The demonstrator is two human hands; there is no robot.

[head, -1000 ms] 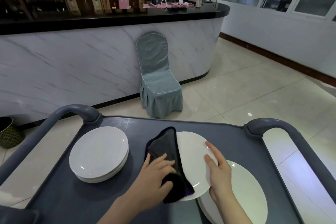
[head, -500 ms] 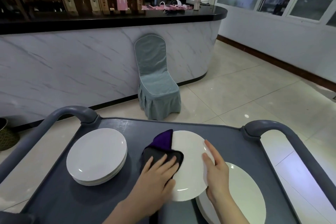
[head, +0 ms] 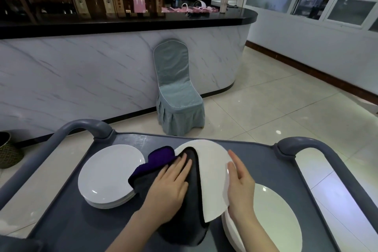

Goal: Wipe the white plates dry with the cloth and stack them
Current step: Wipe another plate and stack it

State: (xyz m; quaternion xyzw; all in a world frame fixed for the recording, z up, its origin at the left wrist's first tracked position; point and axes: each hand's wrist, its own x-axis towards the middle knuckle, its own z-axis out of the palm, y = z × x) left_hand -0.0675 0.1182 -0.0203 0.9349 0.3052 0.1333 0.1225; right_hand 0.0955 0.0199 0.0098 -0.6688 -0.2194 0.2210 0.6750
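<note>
1. While I stand at the near edge of the grey cart surface (head: 255,161), both my hands work on one white plate (head: 212,174) held tilted above it, near the middle.
2. My left hand (head: 169,188) lies flat with its fingers spread and straight, palm pressing the dark cloth (head: 192,206) against the left half of the plate; this grip closes around nothing, it only bears down on the fabric.
3. The cloth drapes over the plate's left edge, shows a purple side at the far left, and hangs down toward me below my wrist.
4. My right hand (head: 241,184) has an open grip: its fingers are loosely extended along the plate's right rim, steadying it from that side; whether the thumb hooks under the rim I cannot tell.
5. A stack of white plates (head: 108,176) sits on the left part of the surface, just beside the cloth's purple fold.
6. Another white plate (head: 274,221) rests at the near right, partly under my right hand and under the lower edge of the held plate.
7. Beyond the cart, a chair in a blue-grey cover (head: 178,92) stands against the marble-fronted bar.
</note>
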